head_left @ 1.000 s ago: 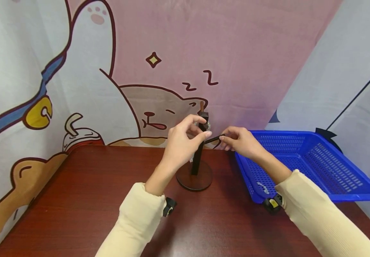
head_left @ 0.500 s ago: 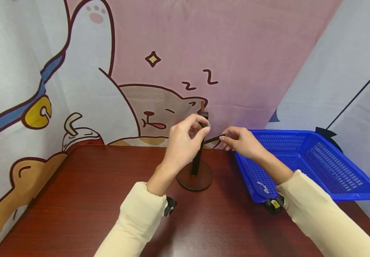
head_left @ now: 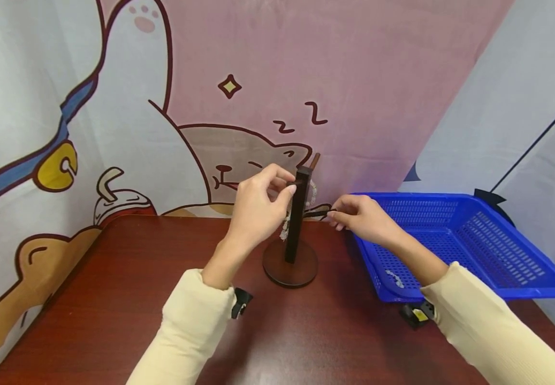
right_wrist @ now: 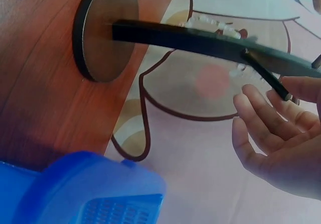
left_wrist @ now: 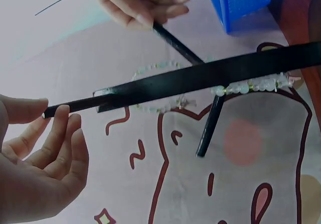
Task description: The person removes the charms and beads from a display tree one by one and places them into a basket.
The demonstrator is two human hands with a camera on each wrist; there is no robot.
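A dark wooden jewelry stand (head_left: 294,224) stands upright on its round base (head_left: 290,272), with pegs sticking out of its post. My left hand (left_wrist: 45,158) pinches the end of the upper peg (left_wrist: 77,104) between thumb and fingers. With its thumb and fingertips my right hand (right_wrist: 281,128) holds the end of a lower peg (right_wrist: 268,76). One pale beaded bracelet (left_wrist: 251,87) hangs beside the post near the lower peg. Another beaded bracelet (head_left: 313,193) hangs higher, on the far side, partly hidden by the post.
To the right sits a blue plastic basket (head_left: 450,256), its left rim close to my right forearm. Inside it lies a small pale beaded item (head_left: 395,279). Behind the brown table (head_left: 161,299) hangs a printed cloth (head_left: 364,96).
My left hand has moved a little left, and the stand has turned slightly with its far upper peg swinging right. The bracelets show more now. My right hand keeps its hold.
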